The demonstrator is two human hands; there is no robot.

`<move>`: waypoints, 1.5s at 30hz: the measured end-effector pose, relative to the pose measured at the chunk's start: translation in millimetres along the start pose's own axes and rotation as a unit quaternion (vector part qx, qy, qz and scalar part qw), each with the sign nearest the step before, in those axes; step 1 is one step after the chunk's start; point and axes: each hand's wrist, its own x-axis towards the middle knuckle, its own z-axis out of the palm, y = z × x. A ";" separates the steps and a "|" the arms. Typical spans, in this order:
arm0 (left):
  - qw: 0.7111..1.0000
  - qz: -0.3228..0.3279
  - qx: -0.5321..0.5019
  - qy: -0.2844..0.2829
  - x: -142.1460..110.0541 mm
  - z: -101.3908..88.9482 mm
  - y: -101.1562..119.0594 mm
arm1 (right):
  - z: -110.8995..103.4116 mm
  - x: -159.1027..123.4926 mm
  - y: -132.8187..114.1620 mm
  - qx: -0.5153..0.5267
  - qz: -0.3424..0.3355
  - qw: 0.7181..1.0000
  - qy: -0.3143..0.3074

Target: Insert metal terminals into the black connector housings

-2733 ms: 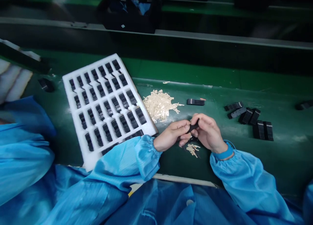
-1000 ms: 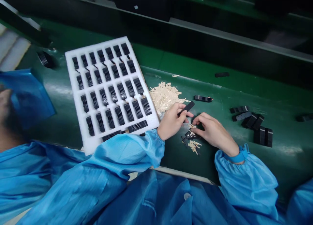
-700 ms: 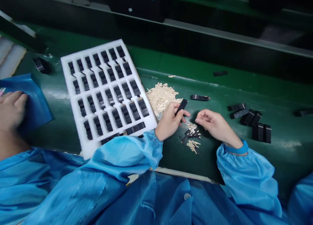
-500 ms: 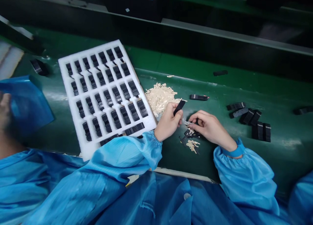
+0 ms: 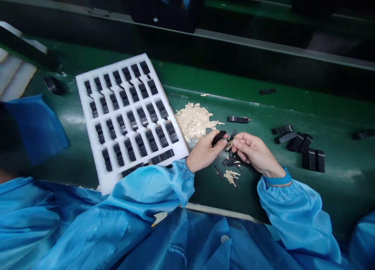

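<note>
Head view, centre of frame: the left hand (image 5: pixel 203 152) grips a black comb-like part (image 5: pixel 219 137) between thumb and fingers, with the part tilted and its upper end clear of the hand. The main change is at the right hand (image 5: pixel 254 152). Its fingers, open and apart from the work a moment earlier, are now closed in a pinch on a small beige strip (image 5: pixel 230 145). The strip sits just beside the black part; contact between the two cannot be confirmed.

Directly below the hands, a small cluster of dark and beige pieces (image 5: pixel 230 161) lies on the green bench (image 5: pixel 336 195), with loose beige strips (image 5: pixel 231 177) just below it. A larger pile of beige strips (image 5: pixel 193 121) lies upper left of the hands, next to a white foam tray (image 5: pixel 96 180) holding rows of black parts. One black strip part (image 5: pixel 238 119) lies above the hands, and grouped black parts (image 5: pixel 299 143) lie at right. Both cuffs are blue, and a blue wristband (image 5: pixel 277 181) shows on the right wrist. No brand, label or writing can be read.
</note>
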 end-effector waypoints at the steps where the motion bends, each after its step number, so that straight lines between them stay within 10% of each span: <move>1: 1.000 0.010 0.019 -0.012 -0.6 0.3 -0.4 | 0.4 -0.2 -0.1 0.015 0.007 1.000 -0.005; 7: 0.994 0.041 0.089 -0.053 -3.0 5.9 -6.3 | -3.5 -1.3 -1.0 0.008 0.006 1.000 -0.015; 10: 0.993 0.034 0.105 -0.030 -2.3 6.8 -6.2 | -8.2 0.7 0.9 -0.068 -0.055 0.993 0.079; 13: 0.993 0.035 0.111 -0.024 -1.7 5.3 -5.6 | -10.6 5.1 6.1 -0.255 -0.169 0.932 0.193; 19: 0.971 0.099 0.094 -0.197 -4.2 1.9 -6.0 | -7.9 13.1 18.0 -0.444 -0.236 0.846 0.176; 23: 0.970 0.080 0.086 -0.211 -4.2 1.2 -2.7 | -9.6 13.3 18.1 -0.417 -0.220 0.864 0.179; 31: 0.998 0.038 0.040 0.041 -1.4 2.5 1.2 | -12.1 5.3 9.6 -0.045 -0.108 0.989 0.096; 45: 0.994 0.058 0.053 0.077 -0.6 3.9 -5.3 | 15.4 2.8 9.4 -0.059 -0.119 0.988 0.076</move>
